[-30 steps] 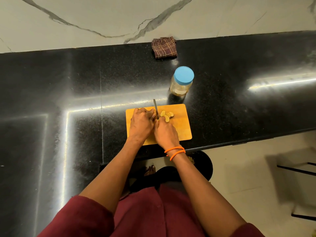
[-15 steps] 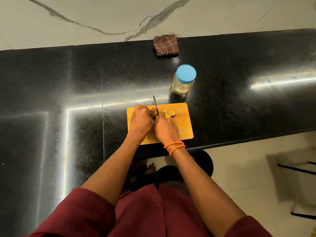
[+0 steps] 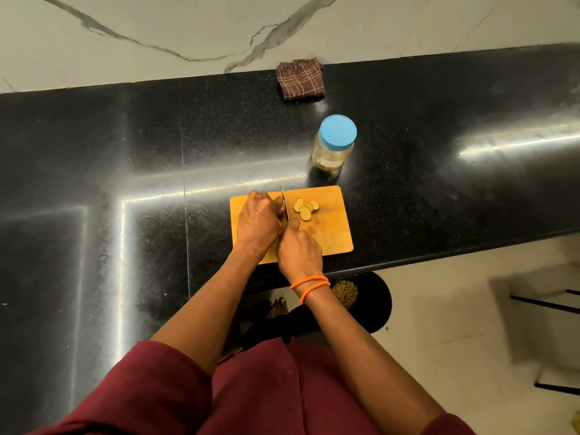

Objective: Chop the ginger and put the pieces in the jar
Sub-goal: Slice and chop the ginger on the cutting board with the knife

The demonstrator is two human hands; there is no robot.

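An orange cutting board (image 3: 329, 227) lies near the counter's front edge. Several pale ginger slices (image 3: 305, 208) sit on its far middle. My left hand (image 3: 258, 221) presses down on the board's left part, and the uncut ginger under it is hidden. My right hand (image 3: 299, 249), with orange bands at the wrist, grips a knife whose blade (image 3: 284, 202) stands between my left fingers and the slices. A clear jar (image 3: 334, 146) with a blue lid on it stands just beyond the board, to the right.
The black stone counter (image 3: 125, 171) runs left and right, with a marble wall behind. A folded brown checked cloth (image 3: 300, 78) lies at the back edge. Below the counter edge are a black bin (image 3: 373, 302) and, at far right, a dark metal frame (image 3: 549, 306).
The knife blade and both hands stay at the same place on the board. The spread of slices to the right of the blade looks a little larger. The camera tilted slightly.
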